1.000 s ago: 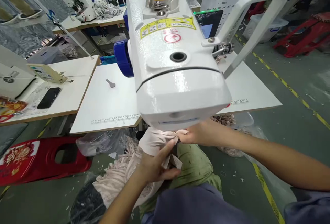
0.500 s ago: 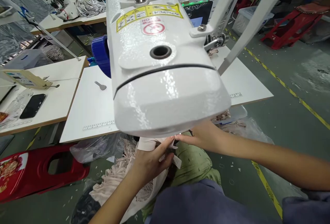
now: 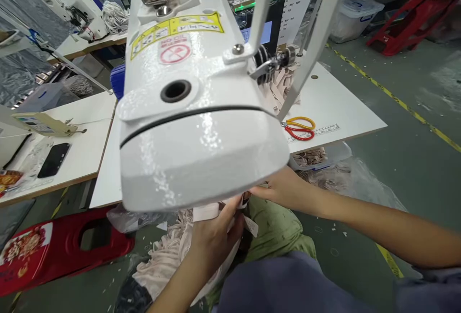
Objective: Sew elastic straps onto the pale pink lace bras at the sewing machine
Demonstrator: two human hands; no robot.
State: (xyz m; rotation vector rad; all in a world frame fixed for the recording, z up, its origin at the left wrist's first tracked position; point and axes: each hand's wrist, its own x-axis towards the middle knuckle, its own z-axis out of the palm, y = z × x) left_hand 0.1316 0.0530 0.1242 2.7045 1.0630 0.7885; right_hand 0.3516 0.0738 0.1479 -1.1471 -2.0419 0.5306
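My left hand (image 3: 216, 229) is closed on a beige garment (image 3: 206, 212) below the front of a white sewing machine (image 3: 205, 154). A broad beige band shows at its fingers, and a small white label (image 3: 251, 226) hangs beside them. My right hand (image 3: 283, 188) reaches in from the right, its thumb close to the left fingertips; the machine head covers its other fingers. A heap of beige garments (image 3: 167, 260) lies under my left forearm, over my lap and down to the left.
Scissors with yellow and red handles (image 3: 300, 128) lie on the white table (image 3: 345, 106), near beige pieces (image 3: 279, 87). A clear bin (image 3: 333, 154) stands below its edge. At left are a red stool (image 3: 68, 246), a phone (image 3: 54, 160) and a control box (image 3: 43, 124).
My view has shifted right, so the machine sits further left and the scissors and beige pieces now show. My hands stay close together at the garment, its label turned slightly.
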